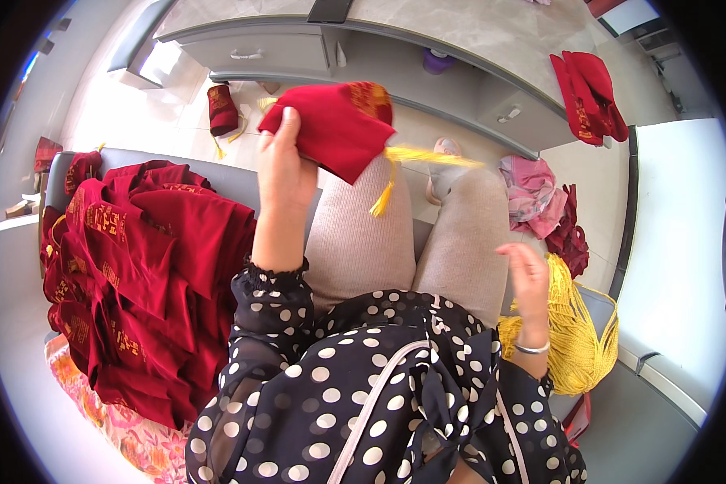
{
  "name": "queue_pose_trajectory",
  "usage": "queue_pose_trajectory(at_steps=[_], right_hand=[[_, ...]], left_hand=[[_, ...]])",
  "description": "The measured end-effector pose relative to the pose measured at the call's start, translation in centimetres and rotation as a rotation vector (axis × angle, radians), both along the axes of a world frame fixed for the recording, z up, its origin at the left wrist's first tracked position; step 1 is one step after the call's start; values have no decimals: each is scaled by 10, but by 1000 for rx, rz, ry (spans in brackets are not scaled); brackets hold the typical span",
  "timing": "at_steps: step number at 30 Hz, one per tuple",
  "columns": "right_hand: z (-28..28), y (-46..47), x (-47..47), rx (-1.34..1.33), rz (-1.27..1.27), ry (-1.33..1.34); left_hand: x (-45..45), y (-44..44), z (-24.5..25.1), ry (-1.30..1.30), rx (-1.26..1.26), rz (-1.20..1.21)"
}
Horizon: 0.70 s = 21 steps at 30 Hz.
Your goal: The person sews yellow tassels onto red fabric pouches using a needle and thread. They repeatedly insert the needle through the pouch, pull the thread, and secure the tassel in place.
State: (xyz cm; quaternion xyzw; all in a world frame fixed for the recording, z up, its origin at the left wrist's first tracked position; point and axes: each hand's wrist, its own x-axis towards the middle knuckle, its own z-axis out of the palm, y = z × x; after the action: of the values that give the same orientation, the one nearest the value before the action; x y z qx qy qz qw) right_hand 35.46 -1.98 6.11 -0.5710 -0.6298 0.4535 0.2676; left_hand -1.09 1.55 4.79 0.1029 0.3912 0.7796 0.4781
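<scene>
My left hand [287, 166] grips a dark red cloth pouch [339, 127] by its left side, thumb on top, raised above my knees. Gold printing shows at the pouch's far end. A yellow cord [429, 155] trails blurred to the right from the near corner, and a yellow tassel [382, 196] hangs there. A bit of yellow cord also shows at the far left corner. My right hand [527, 275], slightly blurred, hovers beside my right thigh with nothing visible in its fingers. Just beyond its wrist lies a large hank of yellow cord [575, 339].
Dark red printed cloth pouches [157, 266] are heaped on the grey bench [242, 181] at my left. Another pouch [222, 109] with yellow cords lies on the floor. Ahead stands a table with drawers [266, 51]; red cloths [590, 97] hang over its right edge. Pink cloth [532, 193] lies by my foot.
</scene>
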Motion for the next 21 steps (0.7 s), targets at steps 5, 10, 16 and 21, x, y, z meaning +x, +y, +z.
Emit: queue_pose_trajectory(at_steps=[5, 10, 16, 21], right_hand=[[15, 2, 49, -80, -302, 214], [12, 3, 14, -201, -239, 521], [29, 10, -20, -265, -34, 701], [43, 17, -33, -311, 26, 836]], left_hand=[[-14, -7, -22, -8, -53, -10], [17, -10, -38, 130, -14, -234], [31, -22, -63, 1714, -114, -237], [26, 1, -64, 1761, -134, -20]])
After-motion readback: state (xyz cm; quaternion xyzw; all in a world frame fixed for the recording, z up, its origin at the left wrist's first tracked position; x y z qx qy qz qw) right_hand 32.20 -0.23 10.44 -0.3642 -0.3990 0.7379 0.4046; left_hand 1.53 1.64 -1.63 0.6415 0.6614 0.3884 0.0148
